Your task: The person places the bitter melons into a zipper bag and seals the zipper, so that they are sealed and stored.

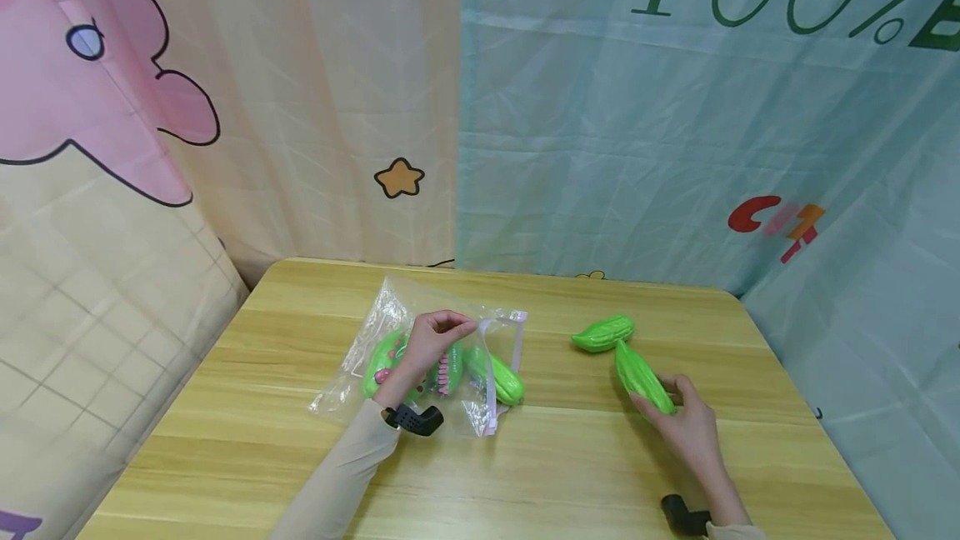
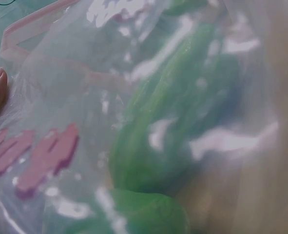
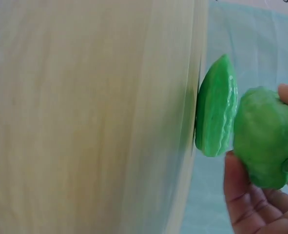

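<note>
Held gourd (image 1: 640, 375) in my right hand (image 1: 690, 423); bag (image 1: 343, 386) in my left hand (image 1: 431, 344).
Head view: my right fingers grip the held gourd over the worktop (image 1: 585, 477); a loose gourd (image 1: 604, 333) lies between its 10 and 11 o'clock, contact between the two undetermined. At its 9 o'clock sits the clear bag, its film pinched by my left fingers near 2 o'clock; inside, toward 4 o'clock, rests a bagged gourd (image 1: 508, 383).

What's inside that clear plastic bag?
A ridged green vegetable at right, and pink-marked green shapes at left. The left hand covers part, so whatever lies directly behind it can't be seen.
</note>
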The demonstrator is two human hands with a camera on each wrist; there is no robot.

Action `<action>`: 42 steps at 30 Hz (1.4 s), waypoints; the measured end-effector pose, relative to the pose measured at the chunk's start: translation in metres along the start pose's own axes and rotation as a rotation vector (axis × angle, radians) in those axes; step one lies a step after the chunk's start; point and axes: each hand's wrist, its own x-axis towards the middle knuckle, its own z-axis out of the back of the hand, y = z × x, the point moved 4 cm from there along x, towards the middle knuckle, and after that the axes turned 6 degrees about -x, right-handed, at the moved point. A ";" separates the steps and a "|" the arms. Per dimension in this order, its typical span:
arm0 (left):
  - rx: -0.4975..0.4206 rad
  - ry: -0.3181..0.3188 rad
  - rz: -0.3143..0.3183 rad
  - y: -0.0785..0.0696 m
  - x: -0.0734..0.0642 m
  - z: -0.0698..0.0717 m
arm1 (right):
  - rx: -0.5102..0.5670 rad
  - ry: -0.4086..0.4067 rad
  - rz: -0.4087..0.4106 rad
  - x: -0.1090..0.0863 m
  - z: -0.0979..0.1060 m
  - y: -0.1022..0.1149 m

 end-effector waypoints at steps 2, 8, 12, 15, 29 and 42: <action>0.000 -0.005 0.008 0.000 0.000 0.000 | 0.011 -0.012 -0.004 0.000 0.000 0.001; -0.013 -0.007 0.016 0.000 -0.001 0.000 | 0.068 -0.083 0.040 -0.002 0.001 0.007; -0.012 -0.006 0.027 -0.001 -0.001 0.000 | 0.109 -0.113 0.075 -0.004 0.001 0.011; -0.011 -0.006 0.030 -0.002 -0.001 -0.001 | 0.131 -0.129 0.093 -0.005 0.000 0.013; -0.022 -0.017 0.038 0.029 0.009 0.006 | 0.158 -0.079 0.204 -0.005 -0.011 0.022; -0.017 -0.017 0.007 0.031 0.009 0.007 | 0.118 -0.083 0.341 -0.005 -0.019 0.034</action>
